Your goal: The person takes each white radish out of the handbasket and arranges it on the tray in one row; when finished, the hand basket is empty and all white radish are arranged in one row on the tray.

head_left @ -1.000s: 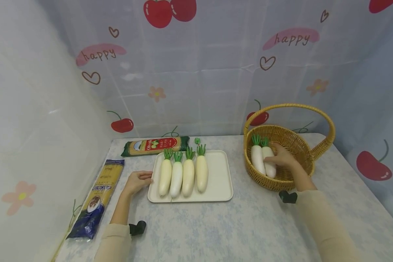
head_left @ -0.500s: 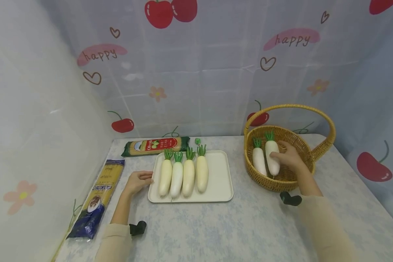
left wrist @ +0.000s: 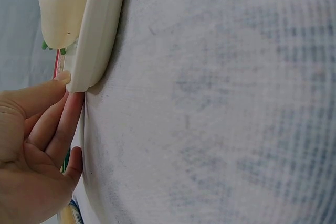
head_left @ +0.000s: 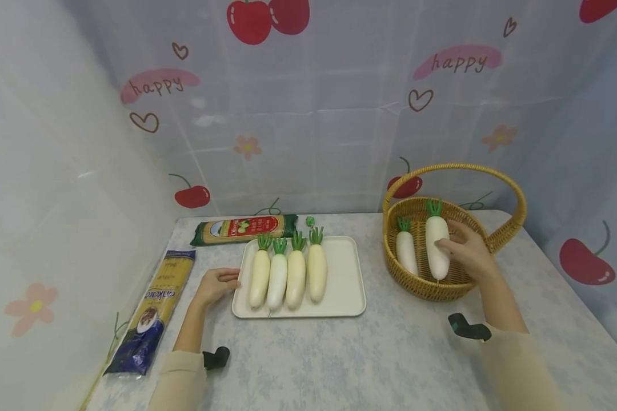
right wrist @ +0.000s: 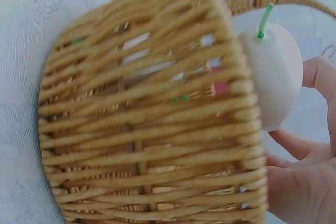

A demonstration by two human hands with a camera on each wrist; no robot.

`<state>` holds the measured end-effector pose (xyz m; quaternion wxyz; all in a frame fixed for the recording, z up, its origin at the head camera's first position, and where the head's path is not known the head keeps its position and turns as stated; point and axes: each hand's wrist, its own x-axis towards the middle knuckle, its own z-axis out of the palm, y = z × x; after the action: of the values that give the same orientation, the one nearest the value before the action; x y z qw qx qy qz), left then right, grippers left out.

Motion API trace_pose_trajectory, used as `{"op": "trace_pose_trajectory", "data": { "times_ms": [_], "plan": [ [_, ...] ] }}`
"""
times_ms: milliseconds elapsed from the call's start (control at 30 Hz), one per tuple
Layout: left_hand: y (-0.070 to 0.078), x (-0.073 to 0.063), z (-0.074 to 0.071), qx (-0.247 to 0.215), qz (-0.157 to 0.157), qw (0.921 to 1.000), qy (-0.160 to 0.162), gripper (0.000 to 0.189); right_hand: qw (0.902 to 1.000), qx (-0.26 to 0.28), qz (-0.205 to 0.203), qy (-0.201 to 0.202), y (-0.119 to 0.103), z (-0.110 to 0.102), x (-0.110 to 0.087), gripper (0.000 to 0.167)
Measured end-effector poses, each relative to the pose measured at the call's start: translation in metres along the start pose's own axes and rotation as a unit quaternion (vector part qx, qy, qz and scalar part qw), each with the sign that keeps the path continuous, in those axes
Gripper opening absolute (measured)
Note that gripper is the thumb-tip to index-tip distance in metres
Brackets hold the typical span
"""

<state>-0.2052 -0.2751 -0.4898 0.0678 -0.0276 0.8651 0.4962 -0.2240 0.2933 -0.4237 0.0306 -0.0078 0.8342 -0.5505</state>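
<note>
My right hand (head_left: 471, 252) grips a white radish (head_left: 435, 245) with green stalks, thumb across its near side. The radish is raised within the wicker basket (head_left: 429, 291); in the right wrist view its tip (right wrist: 275, 77) shows above the basket rim. A second white radish (head_left: 406, 253) lies at the basket's left side. My left hand (head_left: 217, 285) pinches the left edge of the cream tray (head_left: 342, 274), thumb on the rim (left wrist: 86, 61) and fingers underneath. Several radishes (head_left: 296, 279) lie side by side on the tray, stalks toward the back.
A green-ended pasta packet (head_left: 244, 228) lies behind the tray. Another pasta packet, blue and yellow (head_left: 151, 311), lies left of my left hand. The basket's tall handle (head_left: 455, 166) arches over it. A printed curtain (head_left: 329, 142) hangs behind the table.
My right hand has lifted one radish off its place beside the other and moved it rightward within the basket, parting the two. My left hand stays at the tray edge.
</note>
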Motion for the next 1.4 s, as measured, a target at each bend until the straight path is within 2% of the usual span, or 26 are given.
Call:
{"op": "trace_pose_trajectory", "data": {
  "times_ms": [467, 633, 967, 1400],
  "plan": [
    [-0.001, 0.000, 0.002, -0.003, -0.012, 0.9999, 0.005, 0.038, 0.9998, 0.019, 0.009, 0.003, -0.029, 0.019, -0.041, 0.078],
    [-0.001, 0.000, 0.001, -0.003, -0.008, 1.0000, 0.005, 0.039, 0.9994, 0.029, 0.002, -0.017, -0.034, 0.033, -0.052, 0.077],
    [0.001, 0.000, 0.001, 0.002, -0.006, 1.0000, 0.006, 0.040, 0.9954, 0.073, -0.032, -0.054, -0.038, 0.062, -0.064, 0.073],
    [0.002, -0.002, 0.001, -0.003, -0.015, 0.9999, 0.003, 0.040, 0.9866, 0.110, -0.075, -0.095, -0.039, 0.104, -0.066, 0.069]
  ]
}}
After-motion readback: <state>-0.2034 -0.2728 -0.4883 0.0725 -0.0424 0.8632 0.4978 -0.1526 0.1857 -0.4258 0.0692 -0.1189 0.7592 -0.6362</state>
